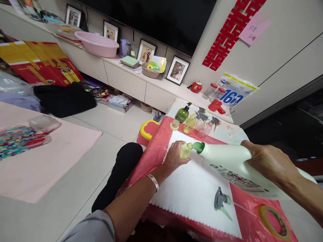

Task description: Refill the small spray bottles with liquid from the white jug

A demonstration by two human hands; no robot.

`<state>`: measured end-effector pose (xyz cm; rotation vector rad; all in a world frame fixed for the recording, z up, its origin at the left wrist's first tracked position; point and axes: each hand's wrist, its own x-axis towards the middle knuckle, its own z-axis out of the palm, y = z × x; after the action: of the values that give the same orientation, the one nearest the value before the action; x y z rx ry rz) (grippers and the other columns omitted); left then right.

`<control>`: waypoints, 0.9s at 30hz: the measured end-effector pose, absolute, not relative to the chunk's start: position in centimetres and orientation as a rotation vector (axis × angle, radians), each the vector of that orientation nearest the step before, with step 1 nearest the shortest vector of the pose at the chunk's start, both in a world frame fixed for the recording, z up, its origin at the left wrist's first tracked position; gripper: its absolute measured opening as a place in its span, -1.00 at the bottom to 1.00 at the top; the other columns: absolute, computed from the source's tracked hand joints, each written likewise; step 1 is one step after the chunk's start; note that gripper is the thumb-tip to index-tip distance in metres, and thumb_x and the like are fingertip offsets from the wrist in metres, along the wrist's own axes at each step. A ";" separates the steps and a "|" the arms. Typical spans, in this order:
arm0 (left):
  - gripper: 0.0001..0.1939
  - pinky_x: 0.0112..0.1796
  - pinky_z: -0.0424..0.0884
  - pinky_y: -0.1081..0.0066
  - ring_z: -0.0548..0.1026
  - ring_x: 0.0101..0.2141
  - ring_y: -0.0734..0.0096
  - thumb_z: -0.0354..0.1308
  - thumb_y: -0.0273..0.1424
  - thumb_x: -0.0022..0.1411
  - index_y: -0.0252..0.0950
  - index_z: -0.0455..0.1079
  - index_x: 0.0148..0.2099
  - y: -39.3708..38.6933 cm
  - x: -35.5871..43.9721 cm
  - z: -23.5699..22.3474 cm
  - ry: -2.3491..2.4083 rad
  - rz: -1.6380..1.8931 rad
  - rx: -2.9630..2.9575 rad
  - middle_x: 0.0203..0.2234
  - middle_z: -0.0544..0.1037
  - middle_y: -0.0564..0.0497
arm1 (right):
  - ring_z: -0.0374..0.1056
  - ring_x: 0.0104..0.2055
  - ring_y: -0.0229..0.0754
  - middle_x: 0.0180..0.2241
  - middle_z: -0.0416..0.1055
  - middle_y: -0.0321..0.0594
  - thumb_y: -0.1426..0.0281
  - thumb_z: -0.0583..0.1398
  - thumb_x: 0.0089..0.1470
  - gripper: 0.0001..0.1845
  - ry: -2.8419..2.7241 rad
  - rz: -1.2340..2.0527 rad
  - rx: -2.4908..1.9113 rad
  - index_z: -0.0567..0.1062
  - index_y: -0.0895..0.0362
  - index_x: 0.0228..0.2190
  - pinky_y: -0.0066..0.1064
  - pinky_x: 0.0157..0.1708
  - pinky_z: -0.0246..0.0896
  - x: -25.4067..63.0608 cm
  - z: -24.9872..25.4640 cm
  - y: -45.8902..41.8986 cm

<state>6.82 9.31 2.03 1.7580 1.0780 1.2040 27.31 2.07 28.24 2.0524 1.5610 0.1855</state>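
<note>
My left hand is wrapped round a small clear yellow bottle without a top, just above the white mat. In my right hand is a large pale green detergent jug, tipped on its side. The jug's green spout meets the mouth of the yellow bottle; I cannot tell whether liquid is flowing. A grey spray trigger head with its thin tube lies on the white mat. Beyond my hands stand clear spray bottles, a green pump bottle and a whitish cap.
Yellow-green tape lies on the red table cover at near right. A red-and-yellow stool stands left of the table. Behind runs a low cabinet with photo frames and a pink basin. Coloured beads cover part of a pink table at left.
</note>
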 end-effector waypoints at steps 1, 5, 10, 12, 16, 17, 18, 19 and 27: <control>-0.27 0.07 0.41 -0.01 0.46 -0.01 -0.02 0.43 -0.44 -0.16 -0.19 0.27 0.09 9.3 6.8 2.0 1.078 1.204 1.758 -0.04 0.46 -0.10 | 0.35 -0.33 -0.08 -0.38 0.41 -0.30 0.39 0.13 0.12 -0.88 1.541 0.174 2.050 0.29 -0.02 -0.27 -0.36 -0.40 0.01 27.2 28.3 2.1; -0.27 0.06 0.42 0.00 0.46 -0.01 -0.02 0.43 -0.43 -0.17 -0.20 0.27 0.09 9.2 6.7 2.2 1.076 1.200 1.757 -0.04 0.46 -0.11 | 0.36 -0.30 -0.07 -0.35 0.41 -0.29 0.38 0.13 0.14 -0.86 1.491 0.146 2.050 0.29 -0.03 -0.23 -0.34 -0.38 0.02 26.9 28.5 2.1; -0.27 0.07 0.42 -0.02 0.46 -0.01 -0.04 0.42 -0.43 -0.17 -0.22 0.27 0.09 9.2 6.7 2.3 1.078 1.196 1.758 -0.04 0.47 -0.13 | 0.35 -0.31 -0.08 -0.36 0.41 -0.29 0.38 0.11 0.13 -0.87 1.502 0.151 2.046 0.30 -0.03 -0.23 -0.35 -0.38 0.00 27.0 28.4 2.1; -0.27 0.07 0.42 -0.03 0.46 -0.01 -0.04 0.42 -0.42 -0.17 -0.22 0.28 0.08 9.3 6.8 2.2 1.079 1.197 1.758 -0.03 0.46 -0.13 | 0.36 -0.31 -0.08 -0.36 0.41 -0.28 0.38 0.11 0.14 -0.87 1.502 0.158 2.035 0.29 -0.03 -0.22 -0.35 -0.39 0.00 27.1 28.3 2.1; -0.28 0.07 0.42 -0.02 0.46 -0.01 -0.02 0.42 -0.43 -0.17 -0.20 0.28 0.08 9.3 6.8 2.2 1.077 1.204 1.757 -0.03 0.47 -0.12 | 0.35 -0.31 -0.08 -0.35 0.41 -0.29 0.38 0.10 0.16 -0.88 1.491 0.154 2.041 0.29 -0.03 -0.22 -0.35 -0.39 0.00 26.9 28.5 2.1; -0.28 0.07 0.43 -0.02 0.47 -0.01 -0.02 0.42 -0.43 -0.17 -0.20 0.28 0.08 9.3 6.8 2.2 1.077 1.205 1.756 -0.03 0.47 -0.11 | 0.35 -0.30 -0.08 -0.35 0.40 -0.29 0.37 0.10 0.16 -0.89 1.494 0.150 2.043 0.29 -0.03 -0.23 -0.35 -0.38 0.01 26.9 28.5 2.1; -0.28 0.06 0.43 -0.02 0.47 -0.01 -0.02 0.42 -0.44 -0.17 -0.20 0.28 0.08 9.3 6.8 2.2 1.078 1.206 1.755 -0.03 0.47 -0.11 | 0.35 -0.30 -0.08 -0.35 0.40 -0.30 0.38 0.10 0.16 -0.89 1.492 0.145 2.045 0.29 -0.03 -0.23 -0.35 -0.38 0.01 26.8 28.5 2.1; -0.27 0.06 0.43 -0.02 0.47 -0.01 -0.02 0.42 -0.44 -0.17 -0.19 0.28 0.08 9.3 6.8 2.2 1.078 1.206 1.755 -0.03 0.47 -0.11 | 0.35 -0.29 -0.08 -0.34 0.41 -0.30 0.38 0.10 0.15 -0.89 1.494 0.143 2.045 0.29 -0.03 -0.24 -0.35 -0.37 0.01 26.8 28.5 2.1; -0.27 0.07 0.42 -0.02 0.47 -0.01 -0.02 0.43 -0.44 -0.16 -0.19 0.27 0.09 9.2 6.6 2.2 1.070 1.212 1.757 -0.04 0.47 -0.10 | 0.35 -0.30 -0.09 -0.34 0.41 -0.31 0.38 0.11 0.15 -0.88 1.489 0.150 2.039 0.28 -0.03 -0.23 -0.36 -0.38 0.00 26.8 28.5 2.2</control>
<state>6.65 9.21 2.22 1.7575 1.0701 1.2122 26.78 2.17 28.49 2.0392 1.4891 0.1498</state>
